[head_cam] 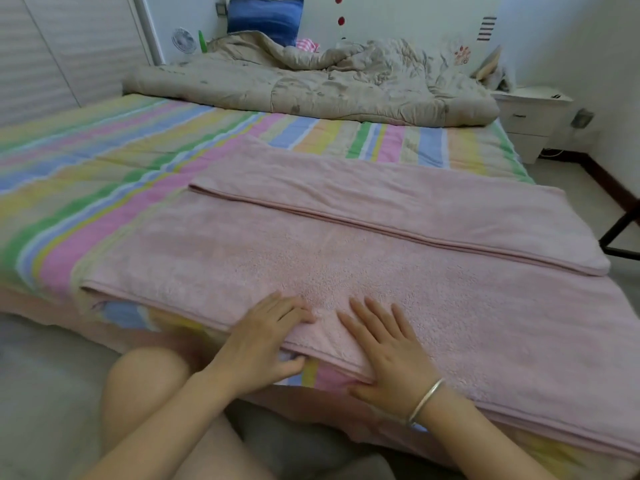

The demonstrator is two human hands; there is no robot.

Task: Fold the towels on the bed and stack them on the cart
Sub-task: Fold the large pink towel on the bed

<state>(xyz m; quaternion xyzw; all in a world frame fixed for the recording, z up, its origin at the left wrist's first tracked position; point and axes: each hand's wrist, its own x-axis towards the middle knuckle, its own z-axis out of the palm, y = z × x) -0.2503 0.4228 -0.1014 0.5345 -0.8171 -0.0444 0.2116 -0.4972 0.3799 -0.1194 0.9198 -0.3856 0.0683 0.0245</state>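
- A bare knee point(145, 386) is showing at the near edge of the bed point(104, 174), just left of the two forearms
- The left hand point(266, 337) is resting on the near hem of the towel point(381, 265), with its fingers straight and close together on top and its thumb sitting just below the hem, against the sheet
- The right hand point(391, 351) is pressing flat on the same hem with its fingers straight and slightly spread; a thin silvery bangle point(424, 400) is circling its wrist
- The towel, pale pink with a nubby looped pile, is lying spread over the near right part of the bed, its near edge running along the mattress edge; its far long side is lying folded towards the middle, making a smoother doubled band with a straight stitched hem
- The bed is wearing a lightly creased sheet in pastel stripes of pink, green, yellow and blue
- Further back, a beige quilted duvet point(311, 88) is lying crumpled in puffy folds across the head end
- A blue pillow point(265, 19) is leaning against the white wall, and a boxy white nightstand point(530, 112) is standing to the right of the bed
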